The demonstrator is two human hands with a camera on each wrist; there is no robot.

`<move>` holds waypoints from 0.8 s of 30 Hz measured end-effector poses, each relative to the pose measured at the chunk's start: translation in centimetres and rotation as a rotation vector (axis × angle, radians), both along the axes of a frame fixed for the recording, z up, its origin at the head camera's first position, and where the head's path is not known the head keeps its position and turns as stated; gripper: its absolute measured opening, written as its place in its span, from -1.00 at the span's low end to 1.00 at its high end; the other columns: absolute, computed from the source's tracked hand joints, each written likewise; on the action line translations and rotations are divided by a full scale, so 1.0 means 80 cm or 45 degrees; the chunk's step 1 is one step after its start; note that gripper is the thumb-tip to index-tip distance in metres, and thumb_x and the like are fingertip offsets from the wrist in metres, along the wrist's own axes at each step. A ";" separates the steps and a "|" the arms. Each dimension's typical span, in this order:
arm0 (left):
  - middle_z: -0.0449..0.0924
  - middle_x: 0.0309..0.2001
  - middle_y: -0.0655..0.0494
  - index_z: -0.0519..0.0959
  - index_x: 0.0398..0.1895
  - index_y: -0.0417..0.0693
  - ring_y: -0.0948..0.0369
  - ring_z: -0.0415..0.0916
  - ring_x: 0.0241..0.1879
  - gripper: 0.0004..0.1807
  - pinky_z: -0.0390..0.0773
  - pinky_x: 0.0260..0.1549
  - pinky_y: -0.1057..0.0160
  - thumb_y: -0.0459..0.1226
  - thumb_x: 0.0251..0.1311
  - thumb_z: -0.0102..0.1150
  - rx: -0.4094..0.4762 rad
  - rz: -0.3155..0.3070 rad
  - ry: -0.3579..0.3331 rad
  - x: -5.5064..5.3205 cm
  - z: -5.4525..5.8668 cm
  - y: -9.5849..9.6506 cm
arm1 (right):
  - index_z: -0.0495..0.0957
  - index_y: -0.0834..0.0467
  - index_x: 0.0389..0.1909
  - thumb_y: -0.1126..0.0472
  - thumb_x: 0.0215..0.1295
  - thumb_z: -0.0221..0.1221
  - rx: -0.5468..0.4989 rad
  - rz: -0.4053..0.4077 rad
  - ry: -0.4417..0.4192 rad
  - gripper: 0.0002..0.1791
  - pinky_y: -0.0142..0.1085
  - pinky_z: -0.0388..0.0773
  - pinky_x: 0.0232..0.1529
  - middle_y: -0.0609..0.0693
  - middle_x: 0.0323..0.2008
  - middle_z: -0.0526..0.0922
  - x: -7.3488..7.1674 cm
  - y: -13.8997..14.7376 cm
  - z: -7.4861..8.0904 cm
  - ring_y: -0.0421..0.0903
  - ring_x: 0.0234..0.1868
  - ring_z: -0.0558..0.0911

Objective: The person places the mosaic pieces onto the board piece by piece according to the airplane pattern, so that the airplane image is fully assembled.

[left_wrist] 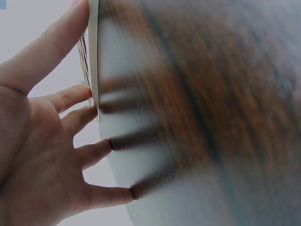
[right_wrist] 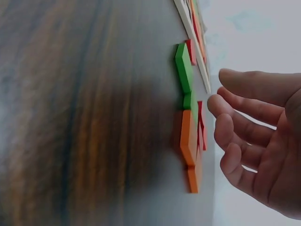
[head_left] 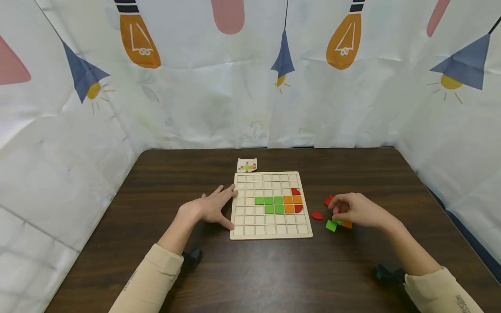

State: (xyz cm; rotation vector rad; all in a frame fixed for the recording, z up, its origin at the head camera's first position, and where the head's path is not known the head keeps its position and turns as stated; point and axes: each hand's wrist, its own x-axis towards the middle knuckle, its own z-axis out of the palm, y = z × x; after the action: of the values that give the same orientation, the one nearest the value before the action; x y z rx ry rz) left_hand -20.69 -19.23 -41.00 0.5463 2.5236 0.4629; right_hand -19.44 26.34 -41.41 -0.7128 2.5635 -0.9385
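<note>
A wooden grid board (head_left: 250,230) lies flat on the table. Green square tiles (head_left: 268,201), orange squares (head_left: 288,200) and red rounded pieces (head_left: 298,208) sit in its cells. Thumb and fingers of my left hand (head_left: 209,208) are spread against the board's left edge; in the left wrist view the thumb (left_wrist: 51,49) lies along that edge. Over the loose pieces hovers my right hand (head_left: 358,211), fingers loosely bent, nothing between them in the right wrist view. Beneath and beside it are a green tile (right_wrist: 183,68), orange tiles (right_wrist: 188,136) and red pieces (head_left: 317,215).
Beyond the board's top left corner lies a small card (head_left: 246,165) with a coloured grid picture. The dark wooden table (head_left: 270,274) reaches back to a white printed curtain (head_left: 219,104) that also hangs on both sides.
</note>
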 end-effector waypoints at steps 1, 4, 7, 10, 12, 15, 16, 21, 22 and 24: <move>-0.33 0.67 0.00 0.06 0.67 0.02 -0.12 -0.39 0.61 0.18 -0.21 0.33 -0.54 0.09 0.08 0.55 -0.001 -0.001 0.000 0.000 0.000 0.000 | 0.64 0.22 -0.10 0.23 0.33 0.38 0.005 0.004 -0.007 -0.79 -0.31 0.55 -0.34 -0.11 -0.35 0.60 0.001 0.002 -0.001 -0.17 -0.34 0.58; -0.33 0.67 0.00 0.05 0.67 0.02 -0.12 -0.39 0.61 0.18 -0.21 0.33 -0.54 0.10 0.08 0.54 -0.004 -0.004 0.001 0.000 0.001 0.000 | 0.63 0.21 -0.13 0.23 0.33 0.38 0.016 -0.003 -0.027 -0.81 -0.32 0.52 -0.36 -0.10 -0.37 0.58 0.003 0.006 -0.003 -0.17 -0.37 0.56; -0.32 0.67 -0.01 0.06 0.66 0.01 -0.13 -0.38 0.61 0.18 -0.21 0.32 -0.55 0.10 0.08 0.54 0.001 -0.006 0.001 0.000 0.000 0.001 | 0.63 0.21 -0.14 0.24 0.32 0.39 0.028 -0.014 -0.033 -0.81 -0.32 0.51 -0.38 -0.09 -0.38 0.56 0.005 0.009 -0.005 -0.17 -0.39 0.54; -0.31 0.67 -0.01 0.07 0.66 0.01 -0.13 -0.38 0.61 0.18 -0.21 0.32 -0.55 0.10 0.07 0.55 0.001 -0.008 0.006 -0.001 0.000 0.001 | 0.63 0.20 -0.14 0.24 0.29 0.41 0.037 -0.029 -0.035 -0.79 -0.31 0.51 -0.39 -0.09 -0.38 0.55 0.006 0.013 -0.005 -0.16 -0.39 0.53; -0.31 0.67 -0.01 0.07 0.66 0.01 -0.13 -0.39 0.61 0.18 -0.21 0.32 -0.55 0.10 0.08 0.54 -0.002 -0.010 0.008 -0.001 0.000 0.001 | 0.63 0.19 -0.14 0.24 0.26 0.43 0.046 -0.036 -0.033 -0.77 -0.31 0.52 -0.40 -0.09 -0.39 0.55 0.007 0.016 -0.007 -0.15 -0.39 0.53; -0.32 0.67 0.01 0.05 0.67 0.03 -0.12 -0.40 0.61 0.18 -0.22 0.33 -0.54 0.10 0.08 0.54 -0.011 -0.008 0.007 -0.001 0.000 0.000 | 0.63 0.18 -0.15 0.23 0.23 0.46 0.061 -0.039 -0.020 -0.75 -0.31 0.51 -0.42 -0.10 -0.40 0.53 0.008 0.017 -0.009 -0.16 -0.41 0.51; -0.32 0.67 0.00 0.05 0.67 0.02 -0.12 -0.40 0.61 0.18 -0.23 0.33 -0.54 0.09 0.08 0.54 -0.005 -0.008 0.005 -0.001 0.000 0.000 | 0.63 0.18 -0.16 0.23 0.21 0.47 0.070 -0.041 -0.010 -0.74 -0.31 0.50 -0.42 -0.10 -0.41 0.53 0.008 0.016 -0.010 -0.17 -0.41 0.51; -0.31 0.67 -0.03 0.05 0.66 -0.02 -0.14 -0.40 0.61 0.18 -0.25 0.31 -0.56 0.07 0.09 0.55 0.029 -0.008 -0.007 0.000 0.000 0.000 | 0.65 0.17 -0.16 0.24 0.16 0.50 0.109 -0.035 0.039 -0.73 -0.30 0.50 -0.43 -0.13 -0.42 0.54 0.009 0.012 -0.013 -0.18 -0.41 0.50; -0.30 0.67 -0.05 0.05 0.66 -0.03 -0.15 -0.40 0.61 0.18 -0.25 0.31 -0.56 0.07 0.09 0.55 0.037 -0.008 -0.007 0.000 0.000 0.000 | 0.66 0.17 -0.16 0.25 0.16 0.50 0.114 -0.038 0.049 -0.73 -0.30 0.50 -0.42 -0.13 -0.42 0.54 0.009 0.011 -0.013 -0.18 -0.40 0.50; -0.30 0.67 -0.04 0.05 0.66 -0.02 -0.14 -0.40 0.61 0.18 -0.25 0.31 -0.56 0.07 0.09 0.55 0.036 -0.007 -0.008 0.000 0.000 0.000 | 0.67 0.17 -0.14 0.26 0.17 0.49 0.121 -0.034 0.067 -0.72 -0.28 0.52 -0.38 -0.14 -0.39 0.57 0.009 0.010 -0.014 -0.18 -0.37 0.52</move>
State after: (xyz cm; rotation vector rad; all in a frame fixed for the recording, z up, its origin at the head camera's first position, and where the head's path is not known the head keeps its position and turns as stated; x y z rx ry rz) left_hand -20.71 -19.23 -41.01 0.5619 2.5124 0.4986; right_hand -18.68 27.11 -42.54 -0.6865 2.6498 -0.8100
